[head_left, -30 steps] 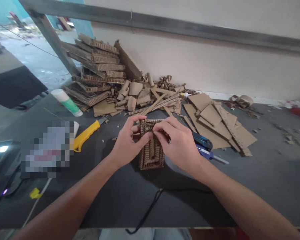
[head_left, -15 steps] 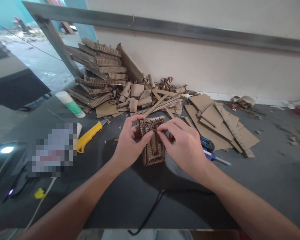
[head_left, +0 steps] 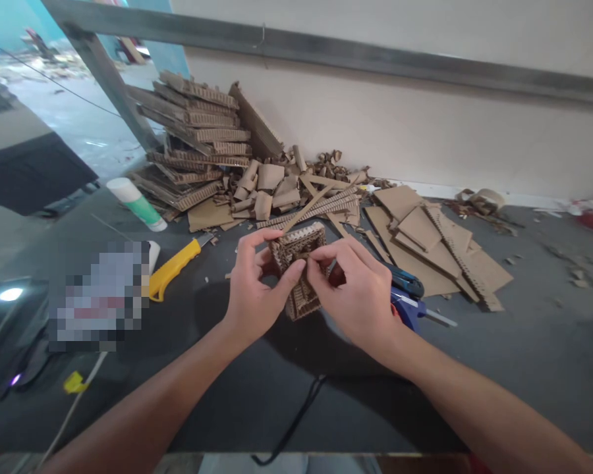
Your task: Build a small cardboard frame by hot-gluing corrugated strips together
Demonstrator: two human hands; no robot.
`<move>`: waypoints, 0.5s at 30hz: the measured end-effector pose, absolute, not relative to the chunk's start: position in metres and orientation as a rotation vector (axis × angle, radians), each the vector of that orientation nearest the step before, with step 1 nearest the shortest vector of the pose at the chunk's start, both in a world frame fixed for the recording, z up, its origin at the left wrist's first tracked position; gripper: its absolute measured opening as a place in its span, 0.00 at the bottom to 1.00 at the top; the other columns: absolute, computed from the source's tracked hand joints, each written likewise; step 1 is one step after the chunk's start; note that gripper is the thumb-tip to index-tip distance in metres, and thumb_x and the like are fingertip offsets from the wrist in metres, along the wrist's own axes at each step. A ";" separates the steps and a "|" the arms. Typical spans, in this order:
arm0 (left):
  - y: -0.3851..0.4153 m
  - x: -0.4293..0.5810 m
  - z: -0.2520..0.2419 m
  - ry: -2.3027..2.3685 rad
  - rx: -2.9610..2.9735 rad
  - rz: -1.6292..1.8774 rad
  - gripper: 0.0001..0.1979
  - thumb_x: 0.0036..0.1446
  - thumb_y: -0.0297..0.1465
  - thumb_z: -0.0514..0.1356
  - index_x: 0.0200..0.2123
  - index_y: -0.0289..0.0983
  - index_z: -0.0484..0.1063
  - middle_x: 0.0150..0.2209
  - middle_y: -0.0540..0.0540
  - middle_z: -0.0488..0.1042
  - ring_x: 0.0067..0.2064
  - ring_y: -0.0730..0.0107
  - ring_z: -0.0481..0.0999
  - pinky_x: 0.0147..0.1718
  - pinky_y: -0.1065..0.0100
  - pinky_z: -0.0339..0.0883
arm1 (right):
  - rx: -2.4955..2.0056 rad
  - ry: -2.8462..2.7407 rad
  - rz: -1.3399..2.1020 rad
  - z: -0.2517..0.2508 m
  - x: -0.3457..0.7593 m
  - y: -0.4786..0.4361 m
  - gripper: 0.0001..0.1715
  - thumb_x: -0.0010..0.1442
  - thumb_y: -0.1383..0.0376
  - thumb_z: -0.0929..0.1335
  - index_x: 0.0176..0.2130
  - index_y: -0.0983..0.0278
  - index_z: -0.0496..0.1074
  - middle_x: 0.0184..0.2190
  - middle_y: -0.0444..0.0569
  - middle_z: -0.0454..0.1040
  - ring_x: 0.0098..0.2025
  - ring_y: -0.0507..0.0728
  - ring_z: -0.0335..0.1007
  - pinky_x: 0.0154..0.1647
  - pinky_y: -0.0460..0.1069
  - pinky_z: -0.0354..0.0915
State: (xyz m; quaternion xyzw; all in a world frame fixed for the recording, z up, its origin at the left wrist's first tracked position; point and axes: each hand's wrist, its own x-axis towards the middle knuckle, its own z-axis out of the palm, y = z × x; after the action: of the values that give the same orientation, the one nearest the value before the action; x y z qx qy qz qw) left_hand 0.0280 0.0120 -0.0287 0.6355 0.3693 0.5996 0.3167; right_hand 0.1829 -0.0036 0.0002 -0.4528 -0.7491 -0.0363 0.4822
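A small box-like piece of corrugated cardboard [head_left: 304, 304], built of nested layers, is held up above the dark table, slightly tilted. My left hand [head_left: 257, 283] grips its left side, with the fingers behind and the thumb over the front. Thumb and forefinger of my right hand [head_left: 358, 289] are pinched together at its front, near my left thumb; whatever small part they hold there is hidden. Beyond the hands lie thin corrugated strips [head_left: 321, 207]. Just right of my right hand is a blue glue gun [head_left: 408, 308] with a dark blue tool [head_left: 404, 280] behind it.
Stacked corrugated cardboard [head_left: 207, 118] stands at the back left beside curled scraps [head_left: 271, 184]. Flat cardboard sheets [head_left: 425, 243] lie right. A yellow cutter [head_left: 175, 266], a white-green tube [head_left: 138, 205] and a blurred-out object [head_left: 101, 296] are left. A black cable [head_left: 296, 421] runs in front.
The cardboard piece has tilted and risen slightly, with both hands still at it. My right hand has shifted a little left, showing more of the glue gun.
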 end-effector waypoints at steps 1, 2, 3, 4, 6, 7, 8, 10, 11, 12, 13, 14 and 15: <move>0.012 0.029 -0.028 0.964 1.659 1.581 0.22 0.57 0.29 0.68 0.51 0.40 0.63 0.39 0.49 0.75 0.37 0.73 0.81 0.31 0.73 0.76 | -1.086 -1.803 -0.065 -0.001 0.182 -0.003 0.06 0.63 0.71 0.67 0.33 0.63 0.70 0.28 0.44 0.71 0.27 0.48 0.67 0.28 0.44 0.64; 0.011 0.029 -0.028 0.954 1.647 1.582 0.22 0.57 0.29 0.68 0.51 0.41 0.63 0.40 0.49 0.75 0.37 0.73 0.81 0.31 0.73 0.76 | -1.069 -1.786 -0.045 -0.003 0.181 -0.002 0.06 0.63 0.72 0.67 0.33 0.63 0.70 0.29 0.44 0.71 0.28 0.49 0.68 0.29 0.45 0.65; 0.011 0.030 -0.027 0.943 1.640 1.587 0.22 0.57 0.29 0.68 0.51 0.41 0.63 0.40 0.49 0.75 0.37 0.73 0.81 0.32 0.73 0.77 | -1.055 -1.772 -0.030 -0.005 0.180 -0.002 0.06 0.63 0.72 0.67 0.34 0.63 0.70 0.29 0.44 0.72 0.29 0.49 0.69 0.30 0.45 0.66; 0.010 0.030 -0.026 0.935 1.639 1.595 0.22 0.57 0.29 0.68 0.51 0.41 0.63 0.40 0.49 0.75 0.37 0.73 0.81 0.32 0.73 0.77 | -1.045 -1.762 -0.021 -0.006 0.180 -0.002 0.06 0.64 0.72 0.67 0.35 0.63 0.70 0.30 0.45 0.72 0.30 0.49 0.69 0.31 0.45 0.66; 0.010 0.031 -0.026 0.933 1.648 1.625 0.22 0.57 0.30 0.68 0.50 0.41 0.63 0.41 0.50 0.74 0.37 0.73 0.81 0.32 0.74 0.77 | -1.044 -1.744 -0.023 -0.008 0.179 -0.002 0.06 0.65 0.71 0.66 0.36 0.62 0.70 0.31 0.45 0.72 0.31 0.49 0.69 0.31 0.45 0.67; 0.009 0.031 -0.026 0.940 1.653 1.636 0.22 0.57 0.30 0.68 0.50 0.41 0.63 0.41 0.50 0.74 0.37 0.74 0.81 0.32 0.74 0.77 | -1.054 -1.740 -0.028 -0.009 0.179 -0.003 0.05 0.66 0.71 0.66 0.37 0.61 0.70 0.32 0.45 0.72 0.31 0.49 0.69 0.31 0.45 0.67; 0.009 0.031 -0.026 0.955 1.654 1.644 0.22 0.57 0.30 0.68 0.50 0.41 0.63 0.41 0.50 0.73 0.36 0.74 0.81 0.32 0.74 0.77 | -1.073 -1.743 -0.033 -0.010 0.180 -0.002 0.04 0.66 0.70 0.66 0.38 0.61 0.70 0.33 0.45 0.72 0.31 0.49 0.69 0.30 0.45 0.67; 0.009 0.031 -0.028 0.986 1.656 1.636 0.22 0.57 0.30 0.69 0.50 0.42 0.63 0.41 0.50 0.73 0.36 0.74 0.81 0.32 0.74 0.77 | -1.123 -1.777 -0.043 -0.009 0.181 -0.001 0.03 0.66 0.69 0.67 0.37 0.62 0.70 0.34 0.45 0.73 0.29 0.49 0.68 0.29 0.46 0.66; 0.010 0.030 -0.029 1.002 1.660 1.623 0.22 0.57 0.31 0.68 0.51 0.42 0.62 0.41 0.50 0.73 0.37 0.74 0.81 0.33 0.73 0.78 | -1.145 -1.804 -0.048 -0.008 0.182 -0.001 0.03 0.66 0.68 0.67 0.37 0.62 0.70 0.34 0.45 0.73 0.28 0.49 0.67 0.29 0.46 0.65; 0.010 0.030 -0.030 1.016 1.666 1.607 0.22 0.57 0.31 0.68 0.51 0.42 0.62 0.42 0.50 0.72 0.37 0.73 0.81 0.33 0.73 0.78 | -1.157 -1.833 -0.056 -0.007 0.183 0.000 0.04 0.66 0.68 0.66 0.36 0.62 0.70 0.34 0.46 0.73 0.27 0.49 0.67 0.28 0.46 0.64; 0.010 0.029 -0.031 1.028 1.674 1.595 0.22 0.57 0.31 0.68 0.51 0.42 0.62 0.42 0.49 0.72 0.38 0.73 0.81 0.34 0.72 0.78 | -1.159 -1.855 -0.067 -0.005 0.184 0.000 0.05 0.66 0.68 0.66 0.36 0.63 0.71 0.33 0.46 0.74 0.27 0.48 0.67 0.28 0.46 0.64; 0.011 0.029 -0.032 1.038 1.684 1.590 0.22 0.58 0.32 0.68 0.51 0.42 0.62 0.42 0.49 0.72 0.39 0.72 0.81 0.34 0.72 0.78 | -1.153 -1.869 -0.080 -0.004 0.185 0.000 0.06 0.66 0.69 0.65 0.35 0.63 0.71 0.33 0.46 0.74 0.27 0.48 0.67 0.27 0.45 0.63; 0.010 0.029 -0.032 1.050 1.694 1.593 0.22 0.58 0.32 0.68 0.52 0.42 0.62 0.43 0.49 0.72 0.39 0.72 0.81 0.35 0.72 0.78 | -1.143 -1.874 -0.092 -0.003 0.185 0.000 0.07 0.67 0.69 0.65 0.35 0.63 0.71 0.33 0.47 0.74 0.27 0.48 0.67 0.27 0.45 0.63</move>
State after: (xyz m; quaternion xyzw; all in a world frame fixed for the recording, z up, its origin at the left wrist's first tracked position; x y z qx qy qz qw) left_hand 0.0288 0.0105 -0.0322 0.6352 0.3936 0.5975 0.2908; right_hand 0.1855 0.0001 -0.0026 -0.4634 -0.7596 -0.0374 0.4548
